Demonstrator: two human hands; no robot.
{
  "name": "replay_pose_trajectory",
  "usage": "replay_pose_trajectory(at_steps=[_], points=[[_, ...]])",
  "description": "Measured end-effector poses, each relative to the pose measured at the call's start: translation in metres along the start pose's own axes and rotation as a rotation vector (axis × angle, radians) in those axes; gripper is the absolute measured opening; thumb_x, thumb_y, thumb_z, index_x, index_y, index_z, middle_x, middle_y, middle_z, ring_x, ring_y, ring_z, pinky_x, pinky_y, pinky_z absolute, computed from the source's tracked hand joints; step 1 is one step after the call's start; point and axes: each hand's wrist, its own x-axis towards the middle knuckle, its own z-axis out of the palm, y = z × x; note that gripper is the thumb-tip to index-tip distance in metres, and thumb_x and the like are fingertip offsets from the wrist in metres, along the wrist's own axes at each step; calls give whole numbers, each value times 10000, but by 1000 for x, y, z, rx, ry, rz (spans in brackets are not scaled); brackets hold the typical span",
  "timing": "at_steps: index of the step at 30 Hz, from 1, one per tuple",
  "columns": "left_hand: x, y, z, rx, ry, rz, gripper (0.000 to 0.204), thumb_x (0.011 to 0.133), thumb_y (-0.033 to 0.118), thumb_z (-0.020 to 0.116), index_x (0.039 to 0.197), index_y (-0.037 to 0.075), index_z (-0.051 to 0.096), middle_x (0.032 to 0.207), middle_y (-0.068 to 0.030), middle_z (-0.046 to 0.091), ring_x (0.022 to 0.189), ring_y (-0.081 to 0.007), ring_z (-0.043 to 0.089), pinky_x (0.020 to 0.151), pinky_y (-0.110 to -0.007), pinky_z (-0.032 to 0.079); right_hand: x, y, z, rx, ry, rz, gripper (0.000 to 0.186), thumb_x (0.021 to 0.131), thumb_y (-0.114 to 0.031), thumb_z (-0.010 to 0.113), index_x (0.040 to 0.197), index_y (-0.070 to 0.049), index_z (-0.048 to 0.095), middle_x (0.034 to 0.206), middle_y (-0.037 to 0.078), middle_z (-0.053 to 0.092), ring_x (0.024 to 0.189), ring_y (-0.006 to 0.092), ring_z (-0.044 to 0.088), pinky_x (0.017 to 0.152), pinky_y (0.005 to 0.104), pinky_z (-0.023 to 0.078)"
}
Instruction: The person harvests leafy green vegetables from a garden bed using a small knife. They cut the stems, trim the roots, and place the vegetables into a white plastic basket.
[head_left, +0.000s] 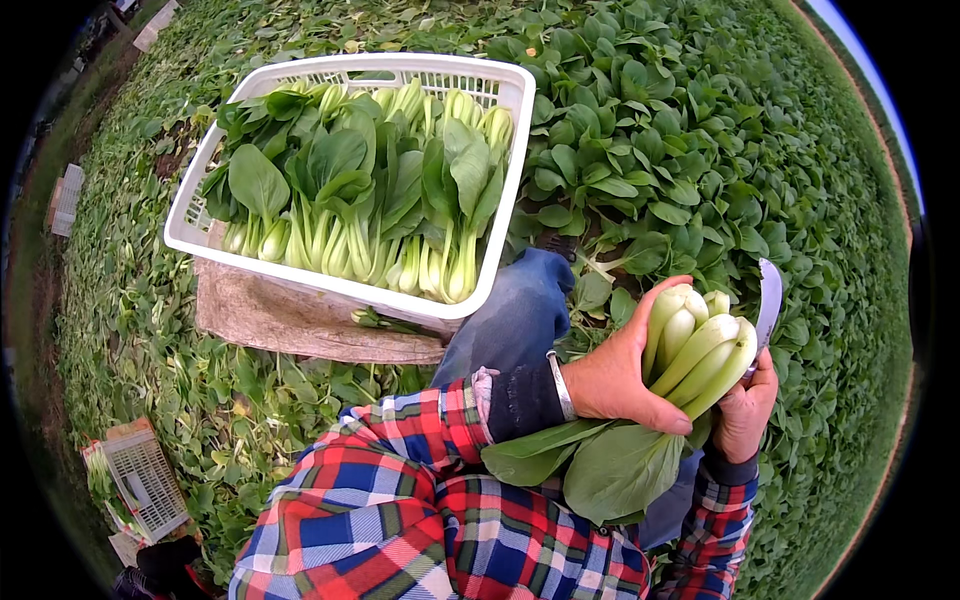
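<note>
Head view shows the left hand (625, 375) wrapped around the thick pale stalks of a green bunch (705, 355), out in front of the lap. Its stalk ends point up and away, and its big leaves flop back toward the body, likely because the hand grips the firm part. Close by, the right hand (748, 408) is closed around a curved knife (769, 300), blade up, maybe to keep the sharp edge away from the fingers. The fist hides the handle, and I can't tell if that hand touches the bunch too. Past a blue knee (515, 310), a white crate (350, 290) holds more greens in rows, probably so they fit snugly. Something brown (310, 320) lies under it; what it is, I can't tell.
</note>
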Motion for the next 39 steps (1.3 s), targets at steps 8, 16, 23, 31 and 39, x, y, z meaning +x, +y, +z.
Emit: replay_pose_trajectory(at_steps=[8, 16, 23, 31, 39], points=[[-9, -4, -8, -19, 170, 26, 1118, 529, 64, 740, 1311, 107, -58, 1250, -95, 271, 1154, -177, 292, 963, -328, 258, 10, 15, 13, -47, 12, -25, 659, 570, -245, 778, 1073, 31, 452, 974, 64, 545, 863, 161, 550, 787, 271, 436], [-10, 13, -39, -55, 329, 112, 961, 560, 27, 730, 1281, 100, 99, 1190, -52, 338, 1110, -146, 357, 924, -323, 323, 25, 23, 30, -124, -63, -169, 853, 525, -453, 759, 1131, 29, 399, 1065, 125, 509, 975, 211, 499, 865, 326, 382], [-23, 6, -46, -128, 546, 218, 688, 652, 41, 683, 1191, 76, 256, 1085, -55, 442, 983, -142, 469, 841, -305, 403, -9, 52, 66, 83, -236, 116, 950, 513, -366, 790, 1222, 14, 285, 1150, 94, 442, 1042, 188, 452, 891, 308, 358], [-30, 4, -41, 40, 519, 136, 666, 736, 192, 634, 1234, 66, 210, 1114, -81, 432, 1014, -162, 442, 875, -311, 361, -18, 59, 80, 335, -184, 349, 611, 647, -19, 691, 1164, -2, 364, 1048, 86, 514, 930, 175, 518, 801, 297, 432], [-57, 61, -86, 941, 505, 180, 694, 753, 175, 559, 1308, 70, 156, 1284, -183, 299, 1179, -270, 316, 958, -389, 244, -17, 40, 48, 612, -174, 519, 522, 687, 47, 613, 1141, -9, 361, 978, 129, 557, 830, 222, 582, 734, 338, 488]])
